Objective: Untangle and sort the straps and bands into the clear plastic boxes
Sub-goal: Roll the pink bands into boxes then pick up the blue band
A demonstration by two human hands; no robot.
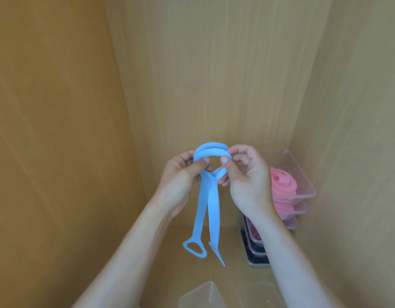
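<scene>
The blue strap is held in mid-air above the bench, each grip clamped on its looped top, left hand and right hand, so untangling is judged under way and the crossing below must next be eased apart.

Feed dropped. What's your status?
Both hands, left and right, grip blue strap, looped up top. Pink bands boxed right. Nothing blocking.

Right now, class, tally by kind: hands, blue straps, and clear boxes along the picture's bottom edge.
Hands: 2, left hand and right hand
Blue strap: 1
Clear boxes: 2
Total: 5
</scene>
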